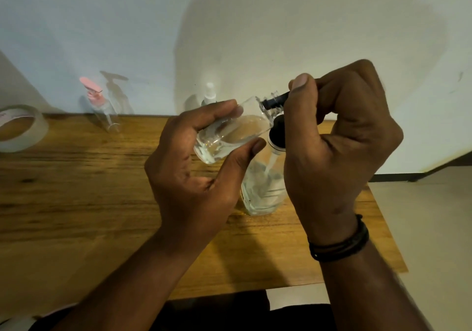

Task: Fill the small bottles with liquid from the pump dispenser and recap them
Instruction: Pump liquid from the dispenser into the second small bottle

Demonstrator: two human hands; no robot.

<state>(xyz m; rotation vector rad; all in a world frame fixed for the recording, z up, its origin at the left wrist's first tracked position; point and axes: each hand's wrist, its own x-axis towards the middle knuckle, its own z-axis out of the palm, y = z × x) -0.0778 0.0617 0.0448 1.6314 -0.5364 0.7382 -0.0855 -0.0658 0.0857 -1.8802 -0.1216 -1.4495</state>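
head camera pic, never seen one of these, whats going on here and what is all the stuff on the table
There is no machine here: one wide-angle camera sits on a person's head and looks down at their two bare hands over a wooden table.

The left hand holds a small clear bottle, tilted on its side with some clear liquid in it. Its open neck meets the black nozzle of a pump dispenser, a bigger clear bottle standing on the table. The right hand grips the pump head, thumb on top of the nozzle, so this looks like filling.

Further back, by the wall, stand a clear bottle with a pink pump and a spray bottle with a white top, partly hidden by the left hand. A roll of tape lies at the far left. A black wristband is on the right wrist.
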